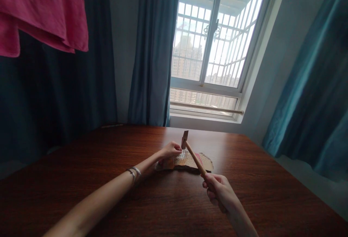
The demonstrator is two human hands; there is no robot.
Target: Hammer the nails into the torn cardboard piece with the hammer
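My right hand [219, 190] is wrapped round the wooden handle of a hammer [196, 160]. The dark hammer head is raised close to the fingertips of my left hand [172, 149]. That left hand is closed in a pinch on a nail, mostly hidden by the fingers, over a tan board [208, 162]. Several thin nails [185, 153] stand upright on the board beside the fingertips. The board has a ragged edge, many small dots and some pink and orange colouring. It lies flat on the table, partly behind the hammer handle.
The brown wooden table [130, 200] stretches out around the board. Beyond it are a barred window [209, 48] and blue curtains [154, 48]. A pink cloth [51, 12] hangs at the upper left.
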